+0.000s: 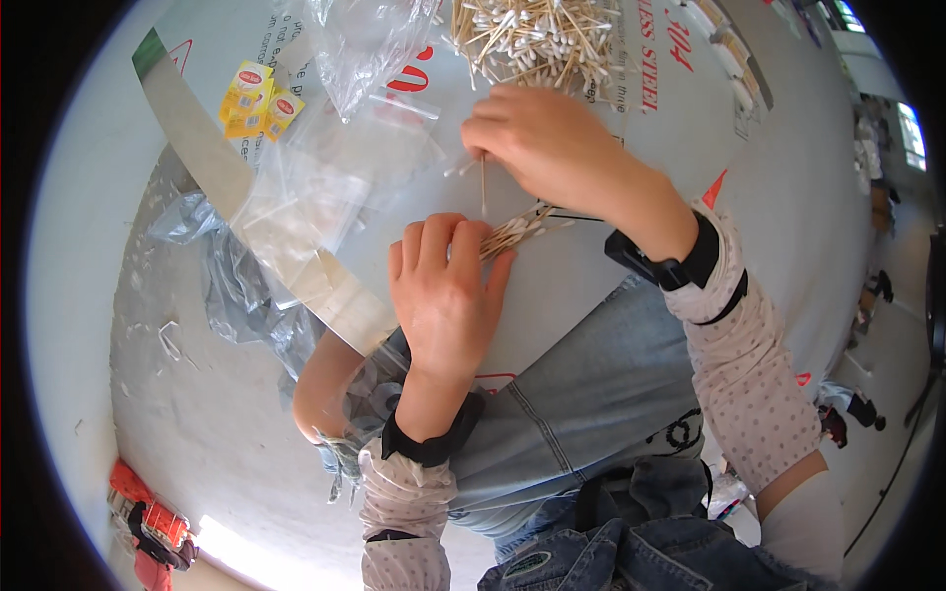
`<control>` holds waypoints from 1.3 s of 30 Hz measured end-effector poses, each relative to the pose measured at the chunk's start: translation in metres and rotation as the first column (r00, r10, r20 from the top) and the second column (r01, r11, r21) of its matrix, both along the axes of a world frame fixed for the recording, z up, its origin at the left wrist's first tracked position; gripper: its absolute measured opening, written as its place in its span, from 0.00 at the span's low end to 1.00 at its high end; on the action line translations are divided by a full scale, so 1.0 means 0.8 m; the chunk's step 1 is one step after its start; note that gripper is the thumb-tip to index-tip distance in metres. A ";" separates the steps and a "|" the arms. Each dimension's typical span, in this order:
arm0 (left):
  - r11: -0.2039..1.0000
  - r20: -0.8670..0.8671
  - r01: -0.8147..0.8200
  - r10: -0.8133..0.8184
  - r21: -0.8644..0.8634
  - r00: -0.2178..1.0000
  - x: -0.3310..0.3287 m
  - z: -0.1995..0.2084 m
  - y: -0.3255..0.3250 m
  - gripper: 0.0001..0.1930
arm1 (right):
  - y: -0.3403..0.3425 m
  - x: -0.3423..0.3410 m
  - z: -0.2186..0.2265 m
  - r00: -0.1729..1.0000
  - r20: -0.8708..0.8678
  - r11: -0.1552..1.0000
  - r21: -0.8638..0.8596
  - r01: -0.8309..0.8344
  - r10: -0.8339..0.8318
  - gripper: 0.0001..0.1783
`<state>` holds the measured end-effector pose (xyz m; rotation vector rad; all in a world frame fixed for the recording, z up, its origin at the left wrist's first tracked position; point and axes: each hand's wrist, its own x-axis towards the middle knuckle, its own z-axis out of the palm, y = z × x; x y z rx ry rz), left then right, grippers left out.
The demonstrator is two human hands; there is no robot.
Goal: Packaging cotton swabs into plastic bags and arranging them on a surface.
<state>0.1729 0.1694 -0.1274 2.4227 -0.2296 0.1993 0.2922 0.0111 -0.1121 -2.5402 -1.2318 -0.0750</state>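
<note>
A bundle of cotton swabs (pixel 515 232) lies on the table, its near end held between the thumb and fingers of my left hand (pixel 440 281). Above it, my right hand (pixel 540 140) is closed in a pinch. One cotton swab (pixel 483 187) points down from those fingers toward the bundle, and a couple of white tips show beside it. Behind my right hand sits a large loose pile of cotton swabs (pixel 542 39) with wooden sticks. My right palm and part of the grip are hidden.
Clear plastic bags (pixel 325 167) spread left of my hands, with yellow printed packets (pixel 258 100) beyond them. A metal strip (pixel 212 163) runs along the table's left edge. Grey plastic sheeting (pixel 241 286) hangs below that edge. White-topped boxes (pixel 729 54) stand far right.
</note>
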 end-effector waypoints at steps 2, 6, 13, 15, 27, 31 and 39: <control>1.000 -0.030 0.002 -0.002 -0.010 1.000 -0.001 0.004 0.006 0.17 | 0.000 -0.025 -0.004 0.999 -0.042 1.000 -0.017 0.010 -0.011 0.06; 0.988 -0.153 -0.040 0.016 -0.151 0.988 0.000 0.007 0.032 0.14 | -0.004 -0.067 -0.015 0.988 -0.147 0.987 0.144 0.073 -0.052 0.06; 0.951 -0.171 -0.252 0.222 -0.181 0.960 0.009 0.009 0.051 0.08 | -0.018 -0.053 0.000 0.961 -0.117 0.919 0.283 0.275 -0.251 0.05; 0.964 -0.131 -0.174 0.150 -0.200 0.980 0.011 0.003 0.042 0.07 | -0.018 -0.040 -0.001 0.965 -0.079 0.932 0.253 0.260 -0.248 0.05; 0.967 -0.169 -0.151 0.117 -0.204 0.979 0.016 0.002 0.043 0.06 | -0.009 -0.034 -0.009 0.988 -0.152 0.995 0.096 -0.001 0.016 0.09; 0.954 -0.231 -0.198 0.145 -0.226 0.962 0.016 0.003 0.047 0.07 | -0.013 -0.028 -0.012 0.982 -0.186 0.997 0.068 0.042 -0.028 0.11; 0.977 0.078 -0.113 0.129 -0.179 0.989 0.010 -0.003 0.013 0.19 | -0.023 -0.059 -0.009 0.960 -0.261 0.975 0.169 0.145 -0.097 0.09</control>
